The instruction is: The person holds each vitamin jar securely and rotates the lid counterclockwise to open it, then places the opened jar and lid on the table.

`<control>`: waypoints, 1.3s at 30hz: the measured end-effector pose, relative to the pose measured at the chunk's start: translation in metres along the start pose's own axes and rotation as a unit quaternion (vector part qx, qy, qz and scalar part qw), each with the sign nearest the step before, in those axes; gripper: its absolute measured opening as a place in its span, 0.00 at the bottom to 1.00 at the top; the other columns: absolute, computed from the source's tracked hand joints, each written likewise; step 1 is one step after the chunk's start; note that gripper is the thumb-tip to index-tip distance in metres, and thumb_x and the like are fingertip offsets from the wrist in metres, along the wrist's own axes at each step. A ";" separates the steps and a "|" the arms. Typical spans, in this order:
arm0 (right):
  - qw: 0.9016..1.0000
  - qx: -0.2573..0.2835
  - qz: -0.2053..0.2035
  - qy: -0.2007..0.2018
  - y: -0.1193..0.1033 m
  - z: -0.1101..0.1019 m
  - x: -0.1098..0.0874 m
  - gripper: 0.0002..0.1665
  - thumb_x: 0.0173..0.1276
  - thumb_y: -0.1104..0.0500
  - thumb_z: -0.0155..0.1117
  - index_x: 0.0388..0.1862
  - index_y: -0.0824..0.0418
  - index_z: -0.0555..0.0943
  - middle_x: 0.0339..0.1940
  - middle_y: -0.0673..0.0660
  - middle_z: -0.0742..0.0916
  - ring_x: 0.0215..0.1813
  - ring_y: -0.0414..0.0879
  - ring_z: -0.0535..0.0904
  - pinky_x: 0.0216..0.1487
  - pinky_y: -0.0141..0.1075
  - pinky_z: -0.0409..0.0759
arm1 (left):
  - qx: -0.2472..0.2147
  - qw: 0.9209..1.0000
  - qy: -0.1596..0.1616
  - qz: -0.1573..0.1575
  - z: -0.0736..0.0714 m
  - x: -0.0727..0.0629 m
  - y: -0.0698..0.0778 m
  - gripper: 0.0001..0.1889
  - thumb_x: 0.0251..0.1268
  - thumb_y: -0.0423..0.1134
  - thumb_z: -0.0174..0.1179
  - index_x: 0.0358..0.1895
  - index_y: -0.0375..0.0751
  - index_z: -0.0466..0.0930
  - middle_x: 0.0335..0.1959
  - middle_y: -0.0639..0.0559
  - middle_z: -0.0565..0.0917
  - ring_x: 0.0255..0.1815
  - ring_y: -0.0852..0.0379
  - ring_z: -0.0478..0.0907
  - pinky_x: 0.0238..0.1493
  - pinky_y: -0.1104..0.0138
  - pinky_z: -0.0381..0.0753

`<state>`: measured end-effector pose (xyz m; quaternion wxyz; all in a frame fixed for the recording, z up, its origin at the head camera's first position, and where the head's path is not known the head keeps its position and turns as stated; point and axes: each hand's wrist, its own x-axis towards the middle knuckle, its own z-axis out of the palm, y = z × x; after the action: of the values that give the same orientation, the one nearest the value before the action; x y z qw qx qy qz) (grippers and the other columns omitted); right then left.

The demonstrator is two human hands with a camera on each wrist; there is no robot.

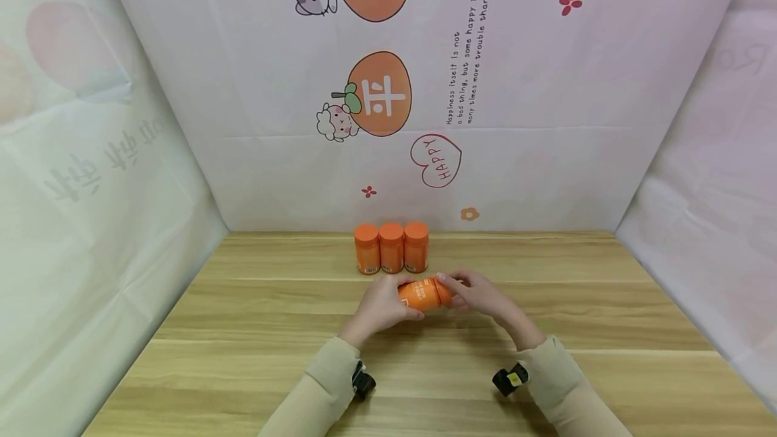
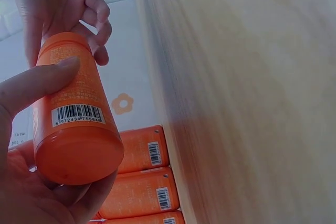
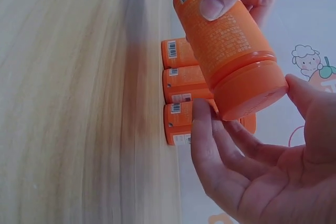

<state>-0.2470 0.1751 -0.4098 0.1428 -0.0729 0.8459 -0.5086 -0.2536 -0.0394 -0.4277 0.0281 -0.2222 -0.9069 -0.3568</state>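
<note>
An orange plastic bottle (image 1: pixel 421 295) with a matching screw cap (image 3: pixel 251 91) is held tilted above the table, its cap end toward the right. My left hand (image 1: pixel 382 303) grips it round the body, the thumb lying along the printed label above a barcode (image 2: pixel 78 114). At the other end, my right hand (image 1: pixel 479 294) holds the cap between thumb and fingertips; in the right wrist view the thumb touches one side of the rim and the fingers the other. The cap is on the bottle.
Three similar orange bottles (image 1: pixel 391 248) stand upright in a touching row near the back of the wood-grain table (image 1: pixel 273 329). Behind them rises a printed white backdrop (image 1: pixel 516 174), with white sheets at both sides. Each wrist carries a small black camera (image 1: pixel 363 383).
</note>
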 end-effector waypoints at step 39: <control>0.987 0.059 -0.106 -0.107 0.006 -0.013 -0.002 0.33 0.68 0.54 0.61 0.66 0.67 0.65 0.63 0.70 0.71 0.59 0.56 0.74 0.57 0.52 0.75 | -0.064 0.998 -0.009 0.002 -0.003 -0.003 -0.006 0.30 0.33 0.41 0.78 0.50 0.50 0.83 0.39 0.55 0.83 0.37 0.59 0.74 0.40 0.65 0.74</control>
<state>-0.2487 0.1896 -0.4094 0.1819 -0.2081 0.7816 -0.5592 -0.2534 -0.0461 -0.4298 0.0062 -0.2286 -0.8819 -0.4123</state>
